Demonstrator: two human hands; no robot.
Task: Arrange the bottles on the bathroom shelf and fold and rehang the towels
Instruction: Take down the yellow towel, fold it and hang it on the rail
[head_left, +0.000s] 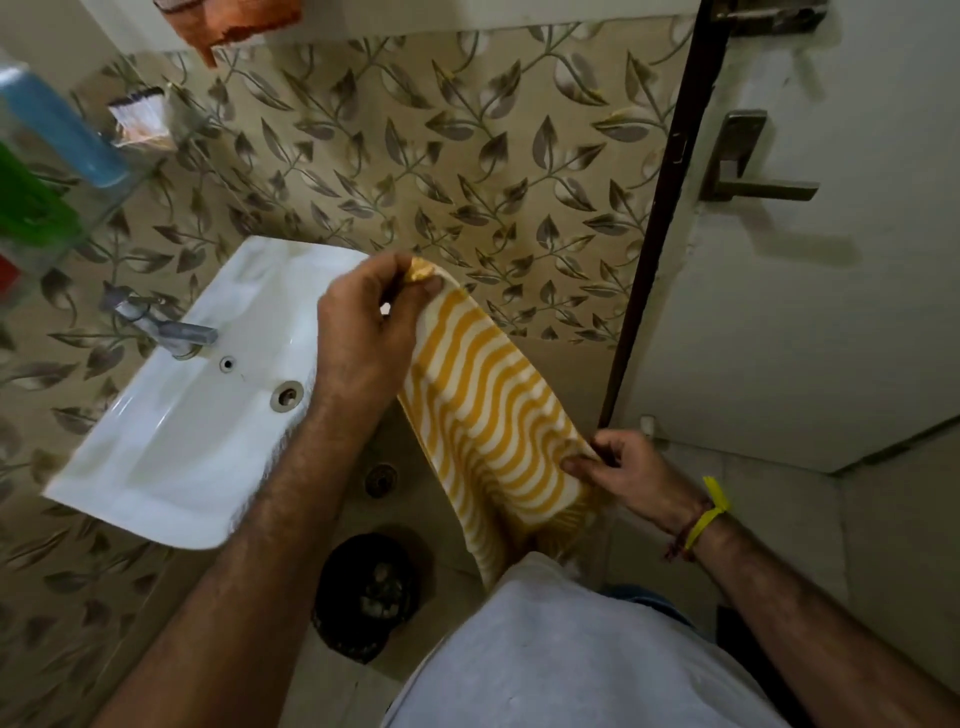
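Presently catalogued, one bathroom, seen from above.

Item: striped towel (488, 415), yellow and white, stretched lengthwise between both hands in the air beside the washbasin (171, 415), its lower end drooping toward the person's white shirt (571, 649). It appears already doubled along its length, though the layers cannot be counted from this angle.

Item: left hand (363, 332), grip pinched on the far corner of the towel, thumb and fingers pressed together over a bunched tip.

Item: right hand (628, 473), grip pinched on the near edge, fingers closed over the cloth. A yellow band (709, 512) sits on that wrist.

Item: glass shelf (109, 202), upper left, carrying a blue bottle (62, 130) and a green bottle (26, 202); both blurred, so their order is not judged.

Item: orange towel (234, 26), hanging at the top edge.

Item: door (831, 260), with lever handle (753, 166), to the right.

Step in hand, as judged: folding the striped towel before rehanging. To do it well, keep the cloth taut between the two pinches, bring the far corner to meet the near one so the edges line up, and check that the stripes run parallel before pressing the fold flat. Holding the hanging end clear of the basin would keep it dry.
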